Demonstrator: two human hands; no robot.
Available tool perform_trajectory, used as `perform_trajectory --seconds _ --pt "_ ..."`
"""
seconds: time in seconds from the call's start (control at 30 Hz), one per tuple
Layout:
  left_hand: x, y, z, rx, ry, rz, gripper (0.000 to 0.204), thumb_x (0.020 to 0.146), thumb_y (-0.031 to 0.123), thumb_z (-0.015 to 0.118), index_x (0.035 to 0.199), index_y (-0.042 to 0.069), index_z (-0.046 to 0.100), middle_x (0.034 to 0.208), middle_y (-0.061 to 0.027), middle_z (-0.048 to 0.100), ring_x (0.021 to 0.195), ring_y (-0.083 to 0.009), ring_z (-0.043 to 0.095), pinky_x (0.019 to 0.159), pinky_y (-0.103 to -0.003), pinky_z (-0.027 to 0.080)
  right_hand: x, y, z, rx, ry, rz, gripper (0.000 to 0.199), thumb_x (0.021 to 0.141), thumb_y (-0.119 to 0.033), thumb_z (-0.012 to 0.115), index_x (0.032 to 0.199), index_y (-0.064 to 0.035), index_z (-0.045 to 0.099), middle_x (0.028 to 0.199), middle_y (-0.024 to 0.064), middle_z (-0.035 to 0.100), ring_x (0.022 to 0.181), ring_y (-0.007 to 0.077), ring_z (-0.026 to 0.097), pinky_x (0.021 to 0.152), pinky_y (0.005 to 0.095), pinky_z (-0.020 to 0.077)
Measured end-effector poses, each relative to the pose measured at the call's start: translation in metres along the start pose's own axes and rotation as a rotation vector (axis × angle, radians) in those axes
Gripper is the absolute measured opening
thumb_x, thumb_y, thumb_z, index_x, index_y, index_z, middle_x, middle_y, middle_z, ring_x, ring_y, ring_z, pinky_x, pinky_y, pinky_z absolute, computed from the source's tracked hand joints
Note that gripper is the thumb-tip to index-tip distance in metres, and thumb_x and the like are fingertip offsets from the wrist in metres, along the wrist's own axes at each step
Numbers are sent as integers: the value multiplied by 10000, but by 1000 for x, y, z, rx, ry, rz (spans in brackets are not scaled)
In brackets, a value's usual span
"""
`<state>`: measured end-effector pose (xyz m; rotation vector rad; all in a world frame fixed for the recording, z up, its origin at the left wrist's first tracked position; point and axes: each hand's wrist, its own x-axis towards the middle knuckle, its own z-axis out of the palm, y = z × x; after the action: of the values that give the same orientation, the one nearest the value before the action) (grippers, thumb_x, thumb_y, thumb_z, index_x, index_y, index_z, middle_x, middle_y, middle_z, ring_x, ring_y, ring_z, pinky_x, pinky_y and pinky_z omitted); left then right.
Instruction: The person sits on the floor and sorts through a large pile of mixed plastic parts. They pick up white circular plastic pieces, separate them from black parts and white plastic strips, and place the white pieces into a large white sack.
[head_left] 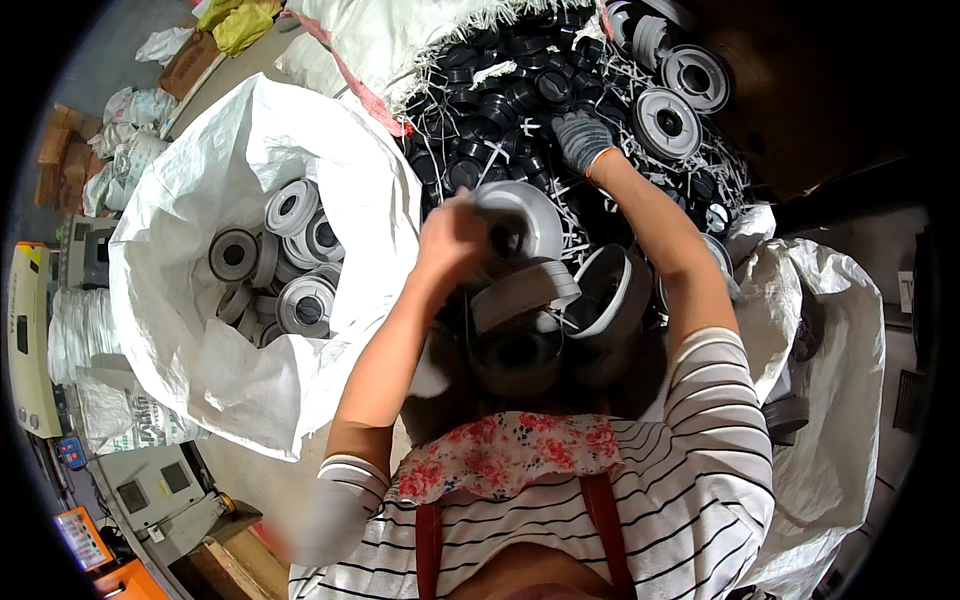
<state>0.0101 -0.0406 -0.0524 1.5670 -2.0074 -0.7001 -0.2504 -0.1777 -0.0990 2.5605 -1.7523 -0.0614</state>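
My left hand [455, 238], bare and slightly blurred, is closed on the rim of a light grey round plastic part [538, 212] with a hollow centre. My right hand [582, 140] wears a grey knit glove with an orange cuff. It rests among black round plastic caps [495, 105] heaped with white plastic strips, its fingertips too unclear to tell what they hold. Just right of the glove lies a grey wheel-shaped part [666, 123]. Closer to my body, larger grey rings [525, 297] lie below the left hand.
A big white woven sack [180, 230] at left holds several grey wheel-shaped parts [303, 305]. Another white sack [830, 400] stands at right with grey parts inside. White cloth [370, 45] with a pink edge borders the heap. Machines [150, 490] and bags line the left side.
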Motion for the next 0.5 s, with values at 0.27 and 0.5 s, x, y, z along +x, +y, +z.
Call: perform_trajectory --seconds 0.27,0.5 --pt "-41 46 -62 -911 345 -458 453 802 189 661 1106 -83 464 924 -158 606 840 -183 589 741 -299 492 -79 -27 -118 722 460 70 331 872 -250 531 1084 -4 593 1005 222 631 949 345 610 850 401 485" --pt "-99 72 -66 -1554 37 -271 415 846 98 616 1191 -94 488 1109 -153 603 958 -245 621 895 -360 505 -134 -125 -150 643 417 -208 211 858 -194 572 968 -37 661 923 146 643 844 315 615 779 385 495"
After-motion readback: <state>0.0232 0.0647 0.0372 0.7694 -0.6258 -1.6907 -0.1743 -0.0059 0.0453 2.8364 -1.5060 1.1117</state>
